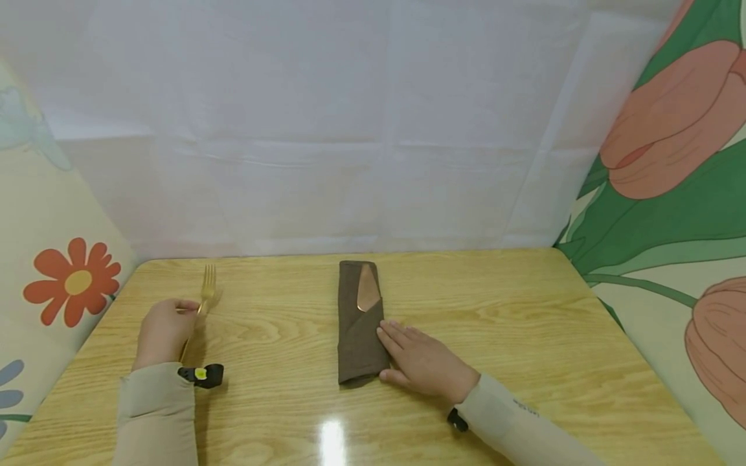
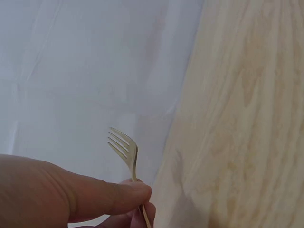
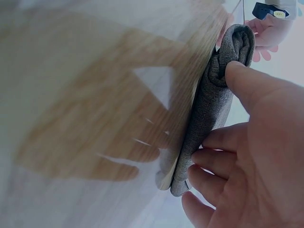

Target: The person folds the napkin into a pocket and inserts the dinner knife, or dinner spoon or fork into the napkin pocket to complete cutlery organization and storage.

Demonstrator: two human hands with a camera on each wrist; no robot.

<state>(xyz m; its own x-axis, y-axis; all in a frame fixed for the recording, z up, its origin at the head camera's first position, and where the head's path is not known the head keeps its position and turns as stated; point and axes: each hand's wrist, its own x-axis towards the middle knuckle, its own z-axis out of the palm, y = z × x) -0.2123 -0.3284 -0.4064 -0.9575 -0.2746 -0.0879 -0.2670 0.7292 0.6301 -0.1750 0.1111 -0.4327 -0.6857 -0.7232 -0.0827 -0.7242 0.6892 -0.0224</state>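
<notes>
My left hand (image 1: 166, 333) pinches a gold fork (image 1: 208, 285) by its handle between thumb and fingers, over the left part of the table. In the left wrist view the fork's tines (image 2: 121, 145) rise beyond the thumb. A dark grey-brown folded cloth napkin (image 1: 358, 346) lies lengthwise in the middle of the table. From a pocket in its upper half shows a flat, shiny copper-coloured piece (image 1: 368, 291); the rest of it is hidden. My right hand (image 1: 428, 362) touches the napkin's right edge with fairly straight fingers; its thumb meets the rolled end (image 3: 237, 45).
The wooden table (image 1: 280, 414) has a glossy surface that mirrors the hand in the right wrist view. A white sheet (image 1: 350, 162) hangs behind its far edge. Flower-printed panels (image 1: 670, 246) stand along both sides.
</notes>
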